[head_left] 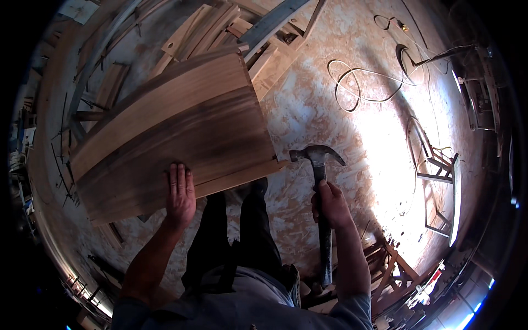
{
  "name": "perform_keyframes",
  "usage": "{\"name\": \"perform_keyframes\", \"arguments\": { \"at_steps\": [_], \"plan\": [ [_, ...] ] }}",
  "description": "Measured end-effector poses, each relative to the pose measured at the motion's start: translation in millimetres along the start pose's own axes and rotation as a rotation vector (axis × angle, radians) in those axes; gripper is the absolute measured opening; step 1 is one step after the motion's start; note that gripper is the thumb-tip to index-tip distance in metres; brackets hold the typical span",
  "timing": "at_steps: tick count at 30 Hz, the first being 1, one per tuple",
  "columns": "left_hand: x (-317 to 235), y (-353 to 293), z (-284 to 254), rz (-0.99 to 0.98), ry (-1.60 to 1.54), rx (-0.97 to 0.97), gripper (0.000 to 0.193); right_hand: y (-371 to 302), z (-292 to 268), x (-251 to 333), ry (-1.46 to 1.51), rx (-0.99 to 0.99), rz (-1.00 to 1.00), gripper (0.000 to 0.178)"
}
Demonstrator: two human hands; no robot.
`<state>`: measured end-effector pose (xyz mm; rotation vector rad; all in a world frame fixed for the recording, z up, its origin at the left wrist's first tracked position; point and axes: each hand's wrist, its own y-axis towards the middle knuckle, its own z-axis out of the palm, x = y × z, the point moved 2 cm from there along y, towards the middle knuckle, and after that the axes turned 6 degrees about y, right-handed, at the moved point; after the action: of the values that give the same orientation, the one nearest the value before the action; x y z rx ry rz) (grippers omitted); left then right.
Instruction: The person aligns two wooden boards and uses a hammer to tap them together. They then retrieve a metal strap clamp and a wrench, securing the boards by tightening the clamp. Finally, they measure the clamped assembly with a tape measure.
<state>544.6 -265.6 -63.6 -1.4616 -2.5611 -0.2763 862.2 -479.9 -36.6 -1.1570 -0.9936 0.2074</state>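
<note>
A wide wooden panel (pixel 181 126) of light and dark boards lies before me, slanting up toward the right. My left hand (pixel 181 192) rests flat near its front edge, fingers stretched out together. A narrow light strip (pixel 236 179) runs along that front edge, and its right end juts slightly past the panel. With my right hand (pixel 332 204) I grip a claw hammer (pixel 323 236) partway up its dark handle. The hammer's head (pixel 316 154) is just right of the strip's jutting end, with a small gap between them.
Wooden boards and offcuts (pixel 206 33) are stacked beyond the panel, beside a grey beam (pixel 275 25). A pale cable (pixel 360 82) loops over the blotchy floor (pixel 308 99) at right. A metal-legged frame (pixel 440 179) stands far right. Wooden scraps (pixel 393 269) lie at lower right.
</note>
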Motion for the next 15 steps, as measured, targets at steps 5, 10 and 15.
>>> {"name": "perform_keyframes", "arguments": {
  "at_steps": [5,10,15],
  "plan": [
    [0,-2,0,0.003,0.04,-0.021,0.041,-9,-8,-4,0.107,-0.102,-0.028,0.034],
    [2,1,-2,-0.007,-0.006,-0.07,0.04,-29,7,25,0.155,-0.104,-0.193,0.029],
    [3,6,-9,-0.013,-0.062,-0.118,0.038,-35,22,35,0.159,-0.064,-0.22,0.026]
  ]
}}
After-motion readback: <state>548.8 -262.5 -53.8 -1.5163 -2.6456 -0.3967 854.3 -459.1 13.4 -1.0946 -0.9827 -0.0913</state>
